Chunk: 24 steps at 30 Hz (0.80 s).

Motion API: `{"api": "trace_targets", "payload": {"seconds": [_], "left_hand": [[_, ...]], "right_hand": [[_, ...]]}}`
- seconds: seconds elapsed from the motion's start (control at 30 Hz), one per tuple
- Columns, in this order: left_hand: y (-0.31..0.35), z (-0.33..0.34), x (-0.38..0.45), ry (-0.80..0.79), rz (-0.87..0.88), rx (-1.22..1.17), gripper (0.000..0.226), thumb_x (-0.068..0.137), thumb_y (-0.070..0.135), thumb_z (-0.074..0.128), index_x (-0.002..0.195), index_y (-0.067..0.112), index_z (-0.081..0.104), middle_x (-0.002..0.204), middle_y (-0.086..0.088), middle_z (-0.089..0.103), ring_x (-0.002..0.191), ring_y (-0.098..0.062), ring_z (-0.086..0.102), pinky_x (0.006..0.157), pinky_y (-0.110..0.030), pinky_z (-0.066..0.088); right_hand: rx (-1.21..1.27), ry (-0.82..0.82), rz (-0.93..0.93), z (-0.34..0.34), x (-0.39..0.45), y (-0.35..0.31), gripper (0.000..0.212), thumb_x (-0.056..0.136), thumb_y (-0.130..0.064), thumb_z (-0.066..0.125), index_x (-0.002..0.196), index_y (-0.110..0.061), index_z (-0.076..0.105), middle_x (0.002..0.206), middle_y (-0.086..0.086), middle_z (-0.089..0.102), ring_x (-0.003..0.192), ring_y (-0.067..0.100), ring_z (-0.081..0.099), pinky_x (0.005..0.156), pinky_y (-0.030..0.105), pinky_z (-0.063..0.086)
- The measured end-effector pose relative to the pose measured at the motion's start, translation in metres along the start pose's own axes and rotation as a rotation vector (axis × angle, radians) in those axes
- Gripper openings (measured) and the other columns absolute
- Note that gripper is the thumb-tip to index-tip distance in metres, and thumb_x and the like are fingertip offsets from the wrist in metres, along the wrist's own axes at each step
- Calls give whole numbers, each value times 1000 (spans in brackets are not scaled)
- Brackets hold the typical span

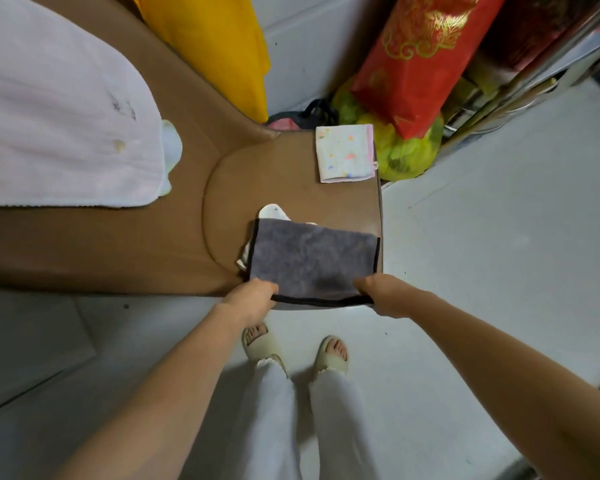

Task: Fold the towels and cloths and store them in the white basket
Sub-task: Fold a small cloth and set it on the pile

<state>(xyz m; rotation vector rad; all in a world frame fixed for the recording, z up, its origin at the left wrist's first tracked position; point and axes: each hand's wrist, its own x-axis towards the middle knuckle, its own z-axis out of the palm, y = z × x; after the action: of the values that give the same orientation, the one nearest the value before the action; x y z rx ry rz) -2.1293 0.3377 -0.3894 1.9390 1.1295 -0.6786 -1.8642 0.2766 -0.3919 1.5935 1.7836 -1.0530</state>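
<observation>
Grey towel (309, 259), black-edged, is held flat at surface's near edge; near corners are gripped by left hand (253, 299) and right hand (381, 292), fingers curled. White cloth (271, 213) is partly covered at 11 o'clock. Folded spotted cloth (345, 153) lies at 12. Brown surface (153, 251), grey floor (499, 271).

Towels and cloths on the brown seat

A grey towel (309, 258) with black trim lies flat at the near edge, over a white cloth (272, 213) that shows only at its far-left corner. A folded white cloth with coloured spots (345, 153) lies apart at the far right corner. A large pale pink towel (56, 119) lies spread at the left.
</observation>
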Motion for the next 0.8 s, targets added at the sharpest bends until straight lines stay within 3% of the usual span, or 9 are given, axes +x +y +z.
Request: {"api": "trace_targets", "payload": {"seconds": [0.1,0.23,0.3,0.4,0.5,0.57,0.67,0.8], "left_hand": [[-2,-8,17,40,15,-11,13,98,23,47,94,15,56,100,-9,63,91,-29,59,72,-36,47],[2,-23,43,232,44,71,19,100,30,41,98,16,54,100,-6,62,92,-26,57,68,-38,44],[4,-29,60,309,38,117,21,101,31,39,102,16,53,104,-6,60,97,-25,54,68,-38,42],[2,-37,90,379,14,130,26,101,33,38,109,15,54,111,-7,61,105,-25,52,77,-39,45],[-2,-41,114,478,38,184,32,102,36,35,110,13,56,114,-7,61,109,-24,52,84,-38,44],[-4,-42,126,575,70,275,30,102,33,35,110,14,56,114,-6,62,108,-24,52,84,-37,44],[-7,-41,136,621,82,388,25,101,29,39,110,14,57,112,-6,63,106,-25,54,81,-37,42],[-12,-33,146,560,36,406,22,100,25,43,117,16,53,116,-5,61,109,-26,52,83,-38,41]], "right_hand": [[178,-3,-40,7,9,8,38,89,-18,60,123,-20,42,104,7,60,90,26,59,73,31,47],[182,8,43,9,26,17,28,88,-31,61,113,-19,61,105,5,66,91,23,61,79,31,51],[310,96,130,6,35,23,28,89,-41,59,107,-21,66,102,2,67,89,21,61,79,30,50],[622,348,186,-3,50,32,22,93,-39,54,104,-23,66,105,1,67,90,20,60,81,30,49],[444,567,226,-10,68,38,17,98,-36,43,98,-25,56,97,3,66,89,27,60,84,37,47],[306,641,244,-12,77,37,19,101,-32,36,94,-24,52,92,2,62,91,27,57,98,40,35],[187,668,294,-12,85,34,27,103,-26,30,106,-23,57,100,2,62,105,24,54,115,44,13],[116,663,310,-6,97,36,32,102,-23,33,122,-26,58,109,4,64,115,24,51,117,45,8]]}}
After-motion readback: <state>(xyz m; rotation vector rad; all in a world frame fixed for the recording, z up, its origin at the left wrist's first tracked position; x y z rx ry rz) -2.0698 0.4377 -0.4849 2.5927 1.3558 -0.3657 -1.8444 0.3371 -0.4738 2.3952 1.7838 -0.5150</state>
